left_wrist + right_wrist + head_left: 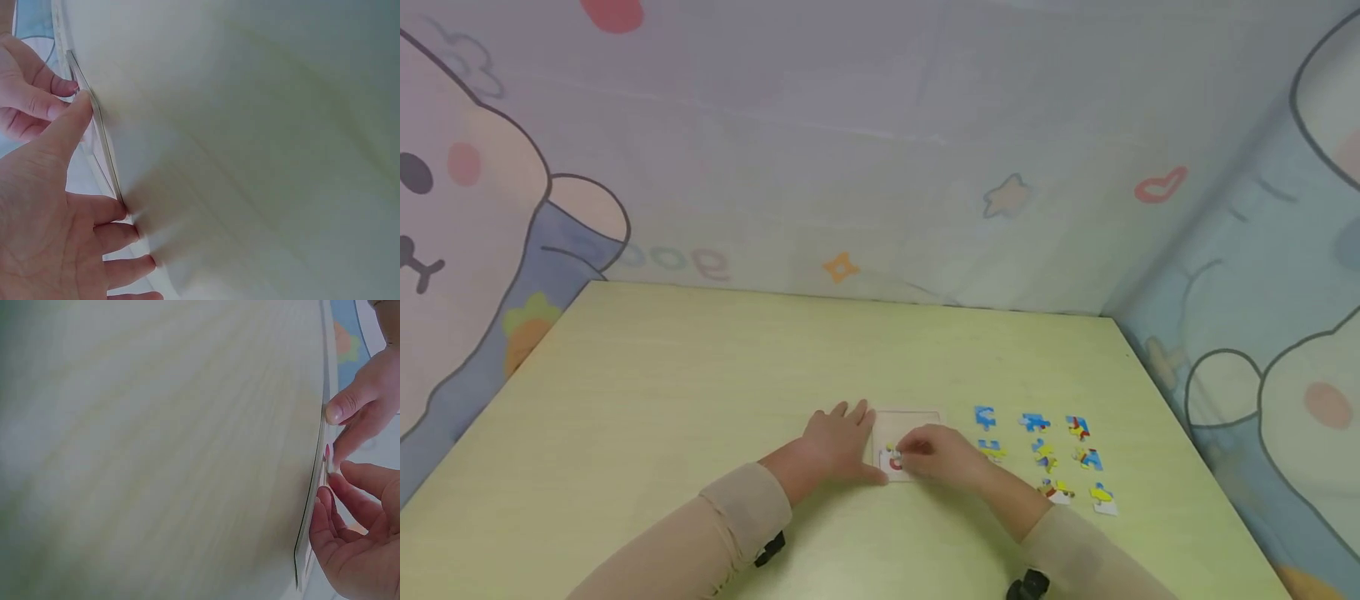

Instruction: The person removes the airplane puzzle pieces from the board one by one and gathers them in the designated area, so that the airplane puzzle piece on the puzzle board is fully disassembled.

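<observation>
A square, pale puzzle tray (908, 412) lies flat on the table in the head view. My left hand (841, 442) rests along the tray's left side with fingers spread, and its thumb touches the near edge. Over the tray's right part, my right hand (946, 457) pinches a puzzle piece (892, 459) between thumb and index finger. White, red and a little yellow show on that piece, which lies in the tray's near-left corner. The right wrist view shows the right hand's (362, 531) fingertips at the piece's edge, with the left thumb (340, 411) close by.
To the right of the tray, several loose puzzle pieces in blue, yellow, red and white lie in rough rows, among them a blue piece (985, 417) and a yellow-and-white piece (1102, 498). The pale table (715, 358) meets a printed cloth backdrop (880, 150) behind.
</observation>
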`<state>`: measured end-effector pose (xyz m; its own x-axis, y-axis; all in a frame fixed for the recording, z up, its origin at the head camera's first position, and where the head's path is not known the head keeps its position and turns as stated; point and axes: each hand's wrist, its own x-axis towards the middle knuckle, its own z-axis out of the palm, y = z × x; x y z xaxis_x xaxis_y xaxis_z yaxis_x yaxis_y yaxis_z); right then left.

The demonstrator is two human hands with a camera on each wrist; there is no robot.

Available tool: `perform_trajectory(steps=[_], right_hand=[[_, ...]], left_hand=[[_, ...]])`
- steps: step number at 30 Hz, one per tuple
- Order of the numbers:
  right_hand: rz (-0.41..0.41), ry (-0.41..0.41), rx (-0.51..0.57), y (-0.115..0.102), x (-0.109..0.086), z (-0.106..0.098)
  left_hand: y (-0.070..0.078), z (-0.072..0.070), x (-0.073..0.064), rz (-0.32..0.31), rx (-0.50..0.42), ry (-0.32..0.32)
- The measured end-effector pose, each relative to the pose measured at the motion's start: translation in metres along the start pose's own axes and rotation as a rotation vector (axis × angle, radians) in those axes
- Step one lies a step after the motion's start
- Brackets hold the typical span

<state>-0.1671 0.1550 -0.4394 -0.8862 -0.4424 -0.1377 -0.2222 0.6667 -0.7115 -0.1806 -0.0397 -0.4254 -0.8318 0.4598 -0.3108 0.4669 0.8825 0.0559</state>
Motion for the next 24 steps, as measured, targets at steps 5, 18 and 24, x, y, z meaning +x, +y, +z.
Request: perform_trajectory(steps=[5,18,24], right_hand=[[0.044,0.038,0.014,-0.002,0.005,0.004],[0.082,0.112,0.123,0.017,-0.006,-0.006],[0.129,0.104,0.234,0.028,-0.022,-0.018]], left_hand=[[0.001,0.001,0.000,0.003,-0.002,-0.002],[0.003,0.001,0.002,-0.004,-0.001,-0.020],[0.001,0.004,0.003,-0.008,-0.023,-0.020]])
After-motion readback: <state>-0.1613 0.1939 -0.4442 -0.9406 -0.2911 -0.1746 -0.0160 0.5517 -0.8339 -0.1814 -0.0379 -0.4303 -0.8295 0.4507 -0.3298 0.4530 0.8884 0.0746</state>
